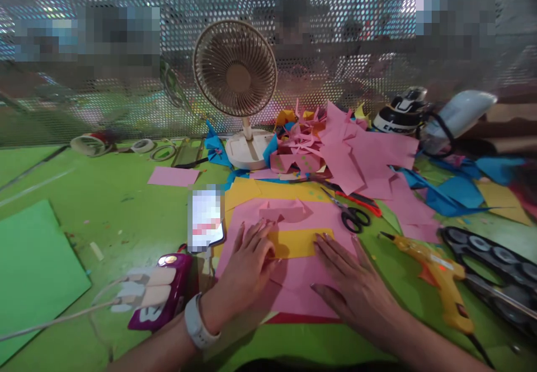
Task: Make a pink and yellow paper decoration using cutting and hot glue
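Note:
A yellow paper strip (pixel 297 243) lies across a pink paper sheet (pixel 239 215) in front of me. My left hand (pixel 251 263), with a pale watch band on its wrist, rests at the strip's left end with fingers stretched over the pink sheet; its thumb is partly hidden. At the right end, my right hand (pixel 348 277) lies flat, fingers spread, fingertips on the strip. Just beyond is a small folded pink paper piece (pixel 283 211). Scissors (pixel 354 218) with black handles lie past my right hand.
A glue gun (pixel 440 277) and a dark tray-like object (pixel 499 254) lie at right. Left are a phone (pixel 205 221), a purple power strip (pixel 161 293) and green paper (pixel 37 271). Behind stand a fan (pixel 235 70), paper scraps (pixel 352 148) and a perforated metal screen (pixel 138 98).

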Demonstrator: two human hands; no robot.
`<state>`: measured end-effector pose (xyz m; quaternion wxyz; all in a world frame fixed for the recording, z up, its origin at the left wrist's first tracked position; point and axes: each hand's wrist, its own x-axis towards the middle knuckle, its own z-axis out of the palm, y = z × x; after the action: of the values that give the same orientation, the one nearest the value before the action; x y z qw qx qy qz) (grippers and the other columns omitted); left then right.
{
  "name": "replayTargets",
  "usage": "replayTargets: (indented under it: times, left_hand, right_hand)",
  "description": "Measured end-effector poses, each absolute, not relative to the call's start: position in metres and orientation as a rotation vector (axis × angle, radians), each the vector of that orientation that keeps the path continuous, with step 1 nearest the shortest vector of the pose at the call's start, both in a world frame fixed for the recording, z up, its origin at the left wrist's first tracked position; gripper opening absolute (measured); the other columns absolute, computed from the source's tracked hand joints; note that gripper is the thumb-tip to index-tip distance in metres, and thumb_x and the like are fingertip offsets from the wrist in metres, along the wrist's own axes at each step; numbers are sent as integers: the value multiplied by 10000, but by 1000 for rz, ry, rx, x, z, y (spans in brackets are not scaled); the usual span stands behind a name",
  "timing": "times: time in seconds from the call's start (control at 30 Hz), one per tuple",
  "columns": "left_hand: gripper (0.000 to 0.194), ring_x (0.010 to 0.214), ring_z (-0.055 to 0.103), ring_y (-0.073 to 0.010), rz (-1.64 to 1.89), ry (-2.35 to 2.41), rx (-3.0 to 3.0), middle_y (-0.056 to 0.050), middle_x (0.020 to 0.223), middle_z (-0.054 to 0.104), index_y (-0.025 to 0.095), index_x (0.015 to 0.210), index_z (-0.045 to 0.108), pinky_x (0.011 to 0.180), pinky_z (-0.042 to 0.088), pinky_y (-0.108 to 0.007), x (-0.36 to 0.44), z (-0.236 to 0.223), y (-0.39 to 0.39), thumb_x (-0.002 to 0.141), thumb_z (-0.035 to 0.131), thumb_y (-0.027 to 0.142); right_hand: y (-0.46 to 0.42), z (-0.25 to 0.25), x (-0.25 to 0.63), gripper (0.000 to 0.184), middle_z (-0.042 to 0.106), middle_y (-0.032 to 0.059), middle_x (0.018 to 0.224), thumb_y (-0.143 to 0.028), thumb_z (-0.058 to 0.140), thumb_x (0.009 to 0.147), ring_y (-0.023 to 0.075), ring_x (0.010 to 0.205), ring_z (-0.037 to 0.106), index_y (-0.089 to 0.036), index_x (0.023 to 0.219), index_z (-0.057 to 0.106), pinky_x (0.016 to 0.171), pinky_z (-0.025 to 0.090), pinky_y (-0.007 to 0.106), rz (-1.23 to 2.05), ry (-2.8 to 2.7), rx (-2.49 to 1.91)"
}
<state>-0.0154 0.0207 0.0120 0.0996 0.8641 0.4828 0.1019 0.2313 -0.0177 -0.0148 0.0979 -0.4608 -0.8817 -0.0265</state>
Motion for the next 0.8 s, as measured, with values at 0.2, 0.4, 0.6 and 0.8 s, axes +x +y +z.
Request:
replayTargets:
  times: [0.2,0.4,0.6,0.8]
  left_hand:
    - [72,1373,208,-230,314,1452,2539,-54,1461,330,199,897,505,1121,118,-560,-15,8,20,904,437,223]
    - [66,1356,256,-221,326,1398,2546,-52,1420,399,204,879,523,1131,89,-554,-15,4,23,900,462,217]
    - [111,1360,249,-212,338,1295,2550,-52,1428,390,199,903,541,1141,87,-527,-16,5,23,913,459,273]
    - [135,1366,236,-210,310,1234,2562,-50,1432,388,207,989,553,1139,78,-523,-18,7,25,908,464,269]
  right_hand:
    - [-14,-14,231,549,406,130,1417,-435,437,900,303,1307,334,-107,1341,417,1069,178,579,-60,-2555,-1357]
    - [-4,-14,224,269,597,118,1175,-273,512,888,270,1144,489,-155,1119,583,1034,290,531,102,-2380,-1326]
    - [0,-10,223,97,598,86,1037,-241,559,865,238,1031,520,-191,943,590,975,361,470,347,-2278,-1335]
    - [5,6,216,57,598,70,953,-221,620,823,247,944,521,-189,860,591,832,422,422,416,-2304,-1456]
